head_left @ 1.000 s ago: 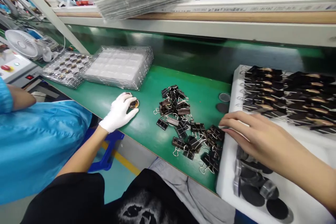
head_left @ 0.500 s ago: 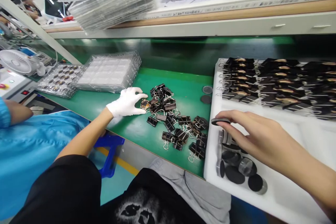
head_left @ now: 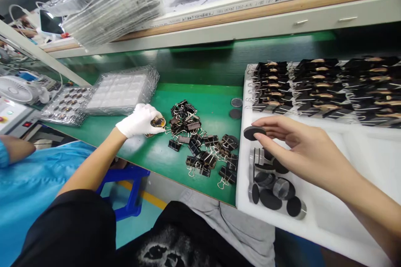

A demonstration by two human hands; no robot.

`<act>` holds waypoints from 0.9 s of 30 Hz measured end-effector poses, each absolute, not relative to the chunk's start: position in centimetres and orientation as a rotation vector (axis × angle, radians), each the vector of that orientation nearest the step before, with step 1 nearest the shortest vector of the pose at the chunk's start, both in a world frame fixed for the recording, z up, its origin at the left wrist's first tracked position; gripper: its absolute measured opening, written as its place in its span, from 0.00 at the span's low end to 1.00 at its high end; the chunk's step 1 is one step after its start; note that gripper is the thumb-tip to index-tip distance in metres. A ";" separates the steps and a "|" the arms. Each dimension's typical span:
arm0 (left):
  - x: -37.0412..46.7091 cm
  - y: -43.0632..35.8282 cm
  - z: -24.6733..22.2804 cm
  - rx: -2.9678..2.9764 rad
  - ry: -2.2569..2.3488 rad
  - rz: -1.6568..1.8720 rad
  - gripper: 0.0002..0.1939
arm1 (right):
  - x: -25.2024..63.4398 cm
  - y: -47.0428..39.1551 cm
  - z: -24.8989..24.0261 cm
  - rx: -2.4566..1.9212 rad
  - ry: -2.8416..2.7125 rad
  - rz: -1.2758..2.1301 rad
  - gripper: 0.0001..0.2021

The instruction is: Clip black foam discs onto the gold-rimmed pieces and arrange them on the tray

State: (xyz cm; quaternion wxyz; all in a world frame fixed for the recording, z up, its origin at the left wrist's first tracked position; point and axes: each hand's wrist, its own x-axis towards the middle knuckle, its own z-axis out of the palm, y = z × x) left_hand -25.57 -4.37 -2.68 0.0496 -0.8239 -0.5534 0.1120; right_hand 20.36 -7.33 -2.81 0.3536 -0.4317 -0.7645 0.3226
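Observation:
My left hand (head_left: 139, 121), in a white glove, pinches a small round piece (head_left: 158, 122) with an amber and dark face, just left of the pile of black binder clips (head_left: 184, 119). Between thumb and fingers, my bare right hand (head_left: 282, 133) holds a black disc (head_left: 254, 133) above the near left part of the white foam tray (head_left: 326, 217). Below that disc, several black and clear discs (head_left: 270, 199) lie in the tray. Rows of clipped black pieces (head_left: 322, 77) fill its far part. Two round discs (head_left: 236, 113) rest on the green table beside the tray.
Stacked clear plastic trays (head_left: 117, 89) and a tray of round pieces (head_left: 67, 104) stand at the left, near a white fan (head_left: 17, 89). A shelf edge (head_left: 219, 29) crosses above the table. A person in blue (head_left: 40, 192) is at the left.
My left hand has lifted the round piece from beside the clips and tilted it up. My right hand still holds the black disc, its flat face now turned more into view. The camera view has shifted.

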 end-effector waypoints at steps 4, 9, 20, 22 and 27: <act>-23.8 -4.2 0.3 -2.447 -1.648 0.094 0.26 | 19.4 -7.2 -2.4 -1.088 -1.804 0.936 0.06; -14.2 -4.4 3.6 -2.488 -1.389 -0.145 0.27 | 17.9 -7.9 -1.6 -0.984 -1.772 0.560 0.04; -2.5 -2.8 2.6 -2.771 -1.035 -0.238 0.21 | 19.3 -7.7 -3.1 -0.787 -2.093 0.018 0.17; -2.5 -2.8 2.4 -2.753 -0.961 -0.243 0.21 | 19.0 -7.6 -3.2 -0.854 -1.974 0.223 0.19; -3.1 -3.0 2.0 -2.759 -0.819 -0.288 0.22 | 18.3 -7.3 -3.2 -1.058 -1.491 1.202 0.23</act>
